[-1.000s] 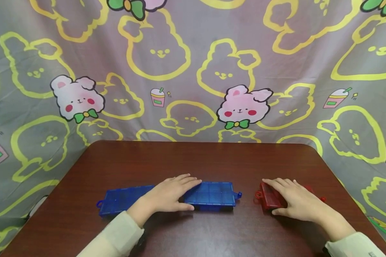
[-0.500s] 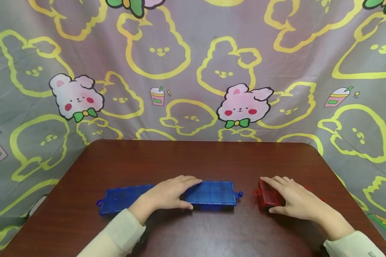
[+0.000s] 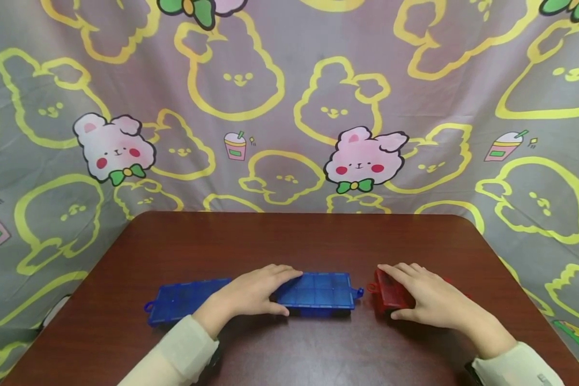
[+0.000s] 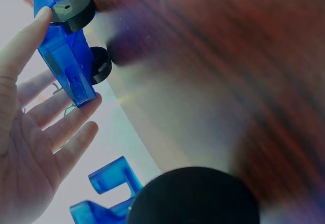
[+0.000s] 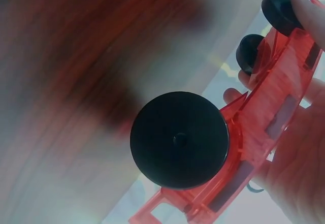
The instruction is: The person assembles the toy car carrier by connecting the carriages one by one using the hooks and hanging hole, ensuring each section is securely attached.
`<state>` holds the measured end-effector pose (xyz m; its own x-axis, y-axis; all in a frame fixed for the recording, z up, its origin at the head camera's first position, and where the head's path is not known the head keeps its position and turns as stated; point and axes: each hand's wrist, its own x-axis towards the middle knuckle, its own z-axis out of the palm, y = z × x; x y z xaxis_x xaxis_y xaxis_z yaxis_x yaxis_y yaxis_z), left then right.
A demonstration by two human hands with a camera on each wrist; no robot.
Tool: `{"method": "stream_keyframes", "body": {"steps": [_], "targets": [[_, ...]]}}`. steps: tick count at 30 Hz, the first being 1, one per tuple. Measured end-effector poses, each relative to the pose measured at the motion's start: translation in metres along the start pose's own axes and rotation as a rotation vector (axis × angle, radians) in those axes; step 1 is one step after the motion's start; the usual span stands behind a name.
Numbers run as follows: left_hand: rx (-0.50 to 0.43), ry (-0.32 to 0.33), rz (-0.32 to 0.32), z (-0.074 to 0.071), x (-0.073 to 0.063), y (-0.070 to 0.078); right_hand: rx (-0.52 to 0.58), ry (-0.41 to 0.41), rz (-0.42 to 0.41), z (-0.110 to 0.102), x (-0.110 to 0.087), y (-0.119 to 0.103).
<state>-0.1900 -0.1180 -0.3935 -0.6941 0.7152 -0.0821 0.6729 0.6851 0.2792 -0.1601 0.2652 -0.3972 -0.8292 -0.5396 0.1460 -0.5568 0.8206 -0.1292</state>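
My left hand [image 3: 251, 292] grips a blue toy train car [image 3: 313, 292] across its left end, thumb on the near side and fingers on the far side. Black wheels [image 4: 73, 11] show under it in the left wrist view. A second blue train car [image 3: 188, 300] stands to its left, slightly angled; my left hand hides the ends facing each other. With my right hand [image 3: 436, 297] I hold a red toy train car [image 3: 391, 295] between thumb and fingers, covering much of its top. Its red ring [image 3: 372, 288] points at the blue car's hook [image 3: 358, 293], a small gap apart.
Everything stands on a dark red-brown wooden table [image 3: 294, 241] with rounded far corners. A grey curtain [image 3: 289, 107] printed with cartoon rabbits hangs behind the table and at both sides.
My right hand has slid the red train car left, narrowing the gap to the blue car's hook. My left hand and both blue cars have stayed put.
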Motion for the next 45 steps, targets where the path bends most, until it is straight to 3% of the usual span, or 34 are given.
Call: {"method": "stream_keyframes", "body": {"steps": [14,27,36,45], "targets": [[0.000,0.003,-0.004,0.001,0.000,-0.001,-0.025,-0.022,-0.034,0.008,0.012,-0.007],[0.006,0.010,-0.001,0.000,-0.003,-0.001,-0.046,-0.069,-0.010,0.013,0.014,-0.008],[-0.035,0.085,-0.027,-0.012,-0.026,-0.011,-0.007,-0.041,-0.012,0.008,0.017,-0.014],[-0.046,0.162,-0.148,-0.030,-0.060,-0.030,0.086,-0.047,-0.035,0.004,0.038,-0.030]]}}
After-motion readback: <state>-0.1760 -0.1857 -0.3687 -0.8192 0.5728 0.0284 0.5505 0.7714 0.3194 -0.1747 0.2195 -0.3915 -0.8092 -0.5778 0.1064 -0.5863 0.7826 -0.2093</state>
